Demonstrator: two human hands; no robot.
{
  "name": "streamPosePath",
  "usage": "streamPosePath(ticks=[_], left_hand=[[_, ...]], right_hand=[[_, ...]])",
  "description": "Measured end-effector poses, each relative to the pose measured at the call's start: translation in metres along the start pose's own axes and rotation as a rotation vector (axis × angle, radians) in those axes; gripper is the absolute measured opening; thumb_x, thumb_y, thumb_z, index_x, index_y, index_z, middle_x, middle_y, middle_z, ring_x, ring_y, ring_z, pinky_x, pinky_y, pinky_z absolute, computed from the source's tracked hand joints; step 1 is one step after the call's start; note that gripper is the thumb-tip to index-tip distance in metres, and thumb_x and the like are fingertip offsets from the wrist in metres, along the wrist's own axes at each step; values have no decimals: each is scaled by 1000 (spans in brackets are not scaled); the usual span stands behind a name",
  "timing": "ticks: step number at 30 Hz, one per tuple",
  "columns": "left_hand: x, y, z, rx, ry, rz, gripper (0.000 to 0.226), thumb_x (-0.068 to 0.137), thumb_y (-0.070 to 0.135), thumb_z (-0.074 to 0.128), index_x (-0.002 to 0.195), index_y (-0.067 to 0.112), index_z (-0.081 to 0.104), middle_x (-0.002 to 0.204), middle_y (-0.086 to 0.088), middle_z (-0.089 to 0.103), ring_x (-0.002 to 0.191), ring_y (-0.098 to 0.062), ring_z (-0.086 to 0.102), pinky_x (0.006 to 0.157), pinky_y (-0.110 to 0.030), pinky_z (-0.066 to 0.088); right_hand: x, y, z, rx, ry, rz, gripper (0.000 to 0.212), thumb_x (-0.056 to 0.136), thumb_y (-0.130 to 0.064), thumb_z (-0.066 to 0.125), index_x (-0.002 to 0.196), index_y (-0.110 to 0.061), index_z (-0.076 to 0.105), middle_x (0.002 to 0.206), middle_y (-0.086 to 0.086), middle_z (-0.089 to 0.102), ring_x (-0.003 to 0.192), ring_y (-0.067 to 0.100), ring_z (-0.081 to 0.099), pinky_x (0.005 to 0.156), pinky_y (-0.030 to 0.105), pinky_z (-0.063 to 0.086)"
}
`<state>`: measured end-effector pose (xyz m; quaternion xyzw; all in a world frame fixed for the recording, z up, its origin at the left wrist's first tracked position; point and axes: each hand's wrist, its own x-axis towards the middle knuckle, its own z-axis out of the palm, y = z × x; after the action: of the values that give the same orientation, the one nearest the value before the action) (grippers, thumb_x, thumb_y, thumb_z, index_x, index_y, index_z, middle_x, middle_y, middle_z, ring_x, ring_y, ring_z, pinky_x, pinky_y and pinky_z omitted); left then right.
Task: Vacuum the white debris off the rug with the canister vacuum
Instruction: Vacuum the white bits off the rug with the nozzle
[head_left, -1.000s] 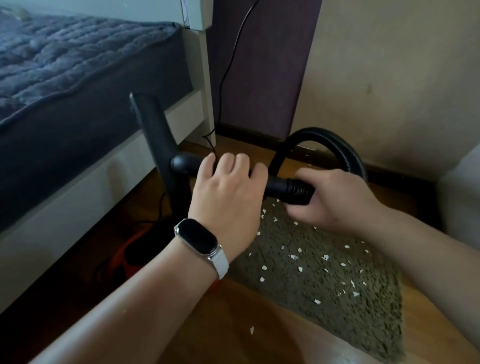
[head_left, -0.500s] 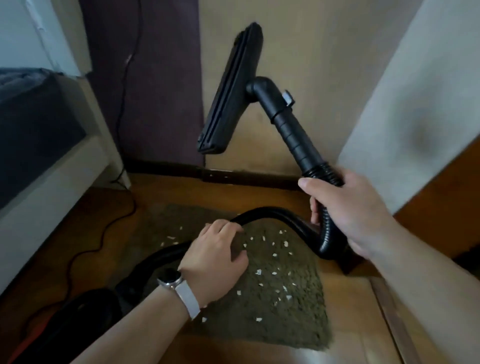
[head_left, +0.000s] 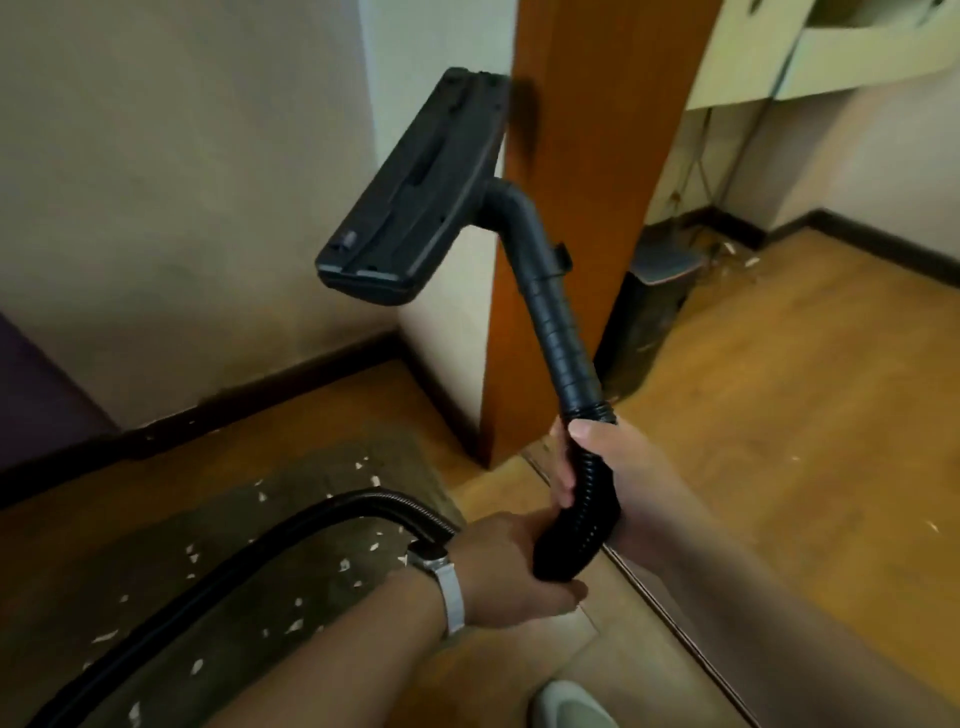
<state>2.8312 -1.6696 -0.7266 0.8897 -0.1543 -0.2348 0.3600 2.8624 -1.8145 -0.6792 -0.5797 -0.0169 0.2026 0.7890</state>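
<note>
Swung to the right since half a second ago, the view now takes in the door post (head_left: 597, 156) and open floor (head_left: 779, 441). The left grip (head_left: 509, 566) has come off the hose over the rug and up to the bend beside the right grip (head_left: 623, 467).

The wall (head_left: 182, 208) fills the upper left. The rug (head_left: 291, 587) lies on the floor at the lower left, against the skirting. The hose (head_left: 311, 525) arcs across the rug from the bottom left corner to the grips. The head (head_left: 415, 192) is up in the air in front of the wall, clear of everything, its sole turned toward the camera. The wand (head_left: 550, 322) rises steeply from the right grip to the head, leaning a little left.

The right grip is wrapped round the ribbed hose just under the wand's cuff, thumb on top, forearm coming in from the lower right. The left grip is curled round the hose bend just below, its wrist over the rug's edge, watch (head_left: 441, 571) facing up.

The debris (head_left: 344, 565), small white flecks, is scattered over the rug on both sides of the hose, none of it lifted yet.

The rug lies down and left of both grips, with the left nearer. The head points up and away from it, so I judge the wand must tip over and down to the left to set the sole flat on the pile.
</note>
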Motion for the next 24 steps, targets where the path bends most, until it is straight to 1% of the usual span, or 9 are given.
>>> streamPosePath(ticks=[3, 5, 7, 10, 13, 15, 19, 21, 24], left_hand=[[7, 16, 26, 193, -18, 5, 30, 78, 56, 60, 94, 35, 47, 87, 6, 64, 82, -21, 62, 76, -38, 54], [15, 22, 43, 306, 27, 5, 30, 80, 56, 54, 95, 31, 46, 86, 5, 63, 80, -23, 61, 73, -36, 53], [25, 23, 56, 408, 80, 3, 28, 83, 54, 50, 94, 30, 41, 83, 6, 60, 75, -24, 59, 68, -34, 52], [42, 20, 66, 559, 90, -30, 27, 89, 50, 51, 99, 27, 40, 89, 4, 61, 79, -23, 62, 64, -32, 47], [53, 18, 67, 682, 168, 53, 30, 91, 52, 50, 96, 27, 35, 85, 6, 56, 71, -18, 53, 58, -30, 39], [57, 15, 57, 664, 169, 144, 30, 91, 54, 49, 91, 30, 30, 81, 10, 48, 70, -16, 50, 59, -30, 38], [49, -6, 12, 544, -184, 107, 28, 86, 61, 50, 85, 35, 38, 79, 11, 55, 72, -11, 59, 66, -33, 54], [39, -24, -20, 631, -272, 39, 32, 81, 66, 52, 87, 35, 45, 81, 11, 58, 73, -7, 58, 66, -26, 52], [16, -41, -49, 753, -302, -40, 34, 79, 67, 50, 88, 34, 47, 80, 13, 56, 73, -4, 55, 63, -24, 45]], right_hand=[[-20, 8, -45, 115, -100, 12, 52, 61, -35, 84, 92, -6, 55, 64, 12, 49, 57, 24, 50, 60, 34, 47], [-30, 13, -66, 193, -29, 18, 49, 62, -24, 83, 96, -4, 55, 73, 15, 51, 65, 27, 53, 68, 37, 50], [-35, 22, -78, 181, 194, -14, 38, 69, -10, 75, 102, -3, 57, 82, 16, 53, 71, 28, 57, 76, 43, 52], [-30, 28, -82, -157, 667, -61, 21, 83, -12, 72, 99, -18, 60, 85, 13, 58, 78, 29, 62, 81, 46, 55], [-14, 30, -95, 43, 895, -101, 12, 88, -12, 64, 96, -15, 54, 73, 7, 54, 65, 21, 56, 68, 38, 53], [-5, 27, -108, 288, 892, -72, 14, 85, -7, 59, 94, -13, 48, 65, 2, 50, 57, 18, 51, 59, 33, 50], [-2, 45, -120, 621, 693, 35, 15, 75, -6, 53, 77, -16, 42, 63, 1, 43, 52, 16, 43, 57, 28, 43], [0, 58, -120, 686, 622, 65, 12, 72, -7, 51, 75, -16, 43, 65, 1, 41, 54, 17, 43, 60, 30, 46], [4, 69, -116, 660, 577, 173, 13, 71, -6, 51, 81, -12, 47, 70, 5, 45, 60, 21, 49, 77, 38, 50]])
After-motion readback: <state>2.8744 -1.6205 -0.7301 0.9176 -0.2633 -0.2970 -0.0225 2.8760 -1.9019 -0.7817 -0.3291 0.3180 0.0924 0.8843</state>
